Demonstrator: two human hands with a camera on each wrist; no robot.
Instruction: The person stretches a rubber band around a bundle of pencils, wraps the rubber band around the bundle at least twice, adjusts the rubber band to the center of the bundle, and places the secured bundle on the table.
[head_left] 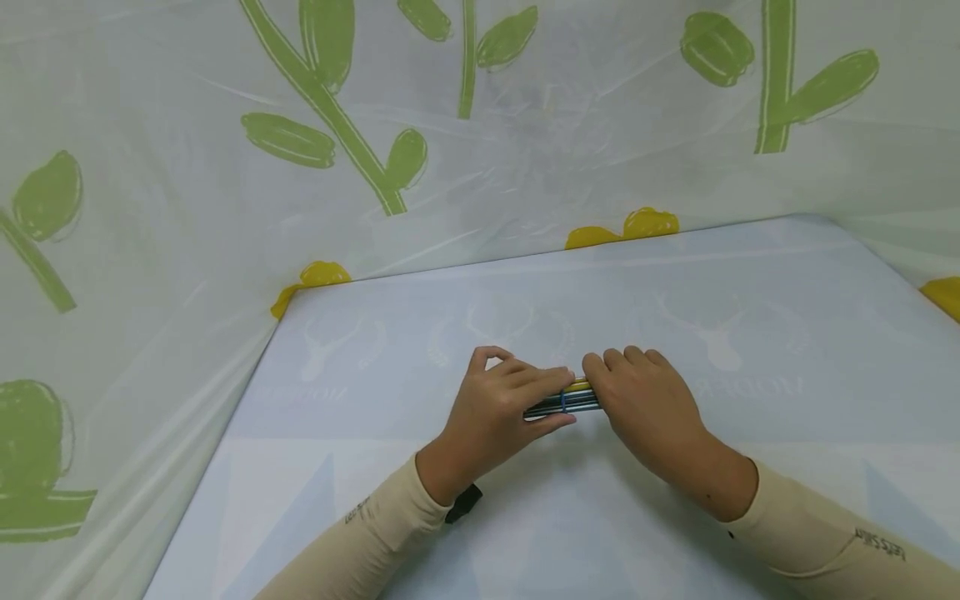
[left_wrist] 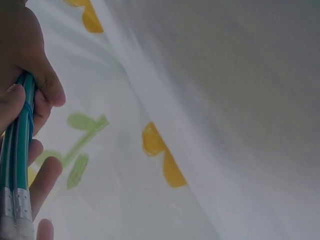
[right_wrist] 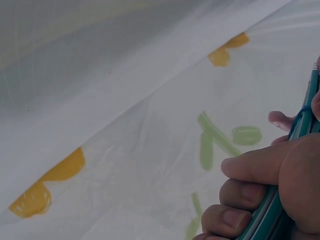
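Note:
A bundle of pencils (head_left: 585,402), mostly teal with a yellow one showing, is held level above the table in the head view. A blue rubber band (left_wrist: 29,116) goes round it. My left hand (head_left: 495,407) pinches the bundle's left part between thumb and fingers, close to the band. With curled fingers, my right hand (head_left: 651,410) grips the right part and hides that end. White erasers (left_wrist: 24,229) and silver ferrules show at the near end in the left wrist view. Along the right wrist view's edge, the teal pencils (right_wrist: 266,215) run through the right hand's fist.
Under the hands lies a table (head_left: 300,492) with a pale blue and white cover printed with deer heads. Behind and beside it hangs a whitish curtain (head_left: 180,183) with green leaves and yellow flowers. A small black object (head_left: 463,504) sits at the left wrist.

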